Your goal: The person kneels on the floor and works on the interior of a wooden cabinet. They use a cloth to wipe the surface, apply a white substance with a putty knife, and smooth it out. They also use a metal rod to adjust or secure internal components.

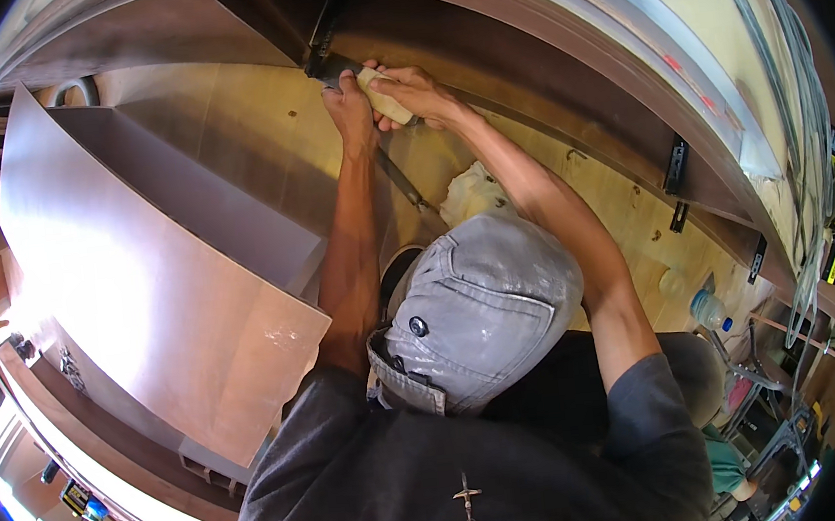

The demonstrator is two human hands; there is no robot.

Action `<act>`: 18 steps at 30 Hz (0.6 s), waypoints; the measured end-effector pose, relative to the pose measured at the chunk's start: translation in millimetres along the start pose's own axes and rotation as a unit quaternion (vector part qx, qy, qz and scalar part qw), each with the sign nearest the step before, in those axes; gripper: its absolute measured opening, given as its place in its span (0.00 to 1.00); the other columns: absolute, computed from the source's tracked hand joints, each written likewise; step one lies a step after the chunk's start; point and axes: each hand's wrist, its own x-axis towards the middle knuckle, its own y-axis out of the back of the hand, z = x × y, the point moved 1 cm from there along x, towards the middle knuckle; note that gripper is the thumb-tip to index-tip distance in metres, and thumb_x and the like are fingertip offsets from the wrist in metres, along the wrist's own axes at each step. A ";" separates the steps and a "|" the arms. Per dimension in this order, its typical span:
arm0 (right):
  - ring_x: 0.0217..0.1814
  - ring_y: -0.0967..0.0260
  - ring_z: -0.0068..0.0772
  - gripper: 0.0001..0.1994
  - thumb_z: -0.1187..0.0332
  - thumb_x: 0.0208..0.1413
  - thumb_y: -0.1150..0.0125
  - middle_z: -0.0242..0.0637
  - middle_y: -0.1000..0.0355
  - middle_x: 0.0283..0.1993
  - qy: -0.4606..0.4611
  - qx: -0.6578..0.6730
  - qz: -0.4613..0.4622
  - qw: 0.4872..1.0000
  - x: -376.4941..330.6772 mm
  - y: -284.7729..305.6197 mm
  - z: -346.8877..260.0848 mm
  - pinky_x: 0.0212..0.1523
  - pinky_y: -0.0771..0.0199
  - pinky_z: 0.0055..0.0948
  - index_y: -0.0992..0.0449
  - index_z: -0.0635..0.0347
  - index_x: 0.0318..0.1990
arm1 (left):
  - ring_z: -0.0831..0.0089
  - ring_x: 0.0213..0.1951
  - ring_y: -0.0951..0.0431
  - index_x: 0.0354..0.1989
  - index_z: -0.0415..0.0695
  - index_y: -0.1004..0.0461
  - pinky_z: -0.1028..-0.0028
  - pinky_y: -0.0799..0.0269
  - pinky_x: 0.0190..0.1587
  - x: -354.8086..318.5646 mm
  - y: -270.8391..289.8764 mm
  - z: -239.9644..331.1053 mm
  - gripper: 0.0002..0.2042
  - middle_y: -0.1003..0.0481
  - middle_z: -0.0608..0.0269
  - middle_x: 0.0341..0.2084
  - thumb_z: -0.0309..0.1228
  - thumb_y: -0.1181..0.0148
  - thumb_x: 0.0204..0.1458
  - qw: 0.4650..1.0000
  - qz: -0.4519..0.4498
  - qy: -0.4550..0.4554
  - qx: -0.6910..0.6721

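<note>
Both of my hands meet at the dark inner edge of a brown wooden cabinet. My right hand is wrapped round a pale yellow block. Its exact kind does not show. My left hand is closed against the block's left end, thumb up, beside a dark flat piece at the cabinet edge. What its fingers grip is hidden. Below the hands, a dark rod slants down over the light wooden boards. Grey denim with a dark button bulges between my forearms.
A large glossy wooden panel stands close at my left. Black metal fittings line the cabinet's right part. A white crumpled bag lies on the boards. At the right are a clear bottle and hanging cables.
</note>
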 end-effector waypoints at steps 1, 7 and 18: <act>0.23 0.24 0.28 0.17 0.61 0.66 0.51 0.41 0.23 0.30 0.006 0.007 -0.007 1.000 4.7 -3.7 -4.0 0.20 0.25 0.24 0.29 0.66 0.53 | 0.68 0.28 0.21 0.37 0.30 0.26 0.72 0.24 0.30 1.6 2.7 2.7 0.15 0.22 0.51 0.29 0.27 0.60 0.62 1.000 -0.004 0.000 0.014; 0.23 0.25 0.28 0.20 0.64 0.66 0.50 0.43 0.24 0.32 0.041 0.049 0.034 0.997 8.9 -13.8 -1.1 0.20 0.24 0.25 0.34 0.67 0.61 | 0.68 0.25 0.22 0.36 0.30 0.27 0.72 0.24 0.28 12.1 8.2 5.4 0.15 0.22 0.51 0.27 0.27 0.60 0.63 0.999 -0.024 -0.008 0.040; 0.20 0.25 0.28 0.22 0.66 0.65 0.50 0.40 0.25 0.31 0.002 0.031 0.026 0.999 0.3 -12.3 -4.4 0.18 0.25 0.24 0.38 0.63 0.64 | 0.68 0.24 0.22 0.35 0.32 0.28 0.73 0.25 0.24 10.6 7.9 6.7 0.14 0.22 0.52 0.28 0.30 0.57 0.63 0.998 -0.013 0.008 0.055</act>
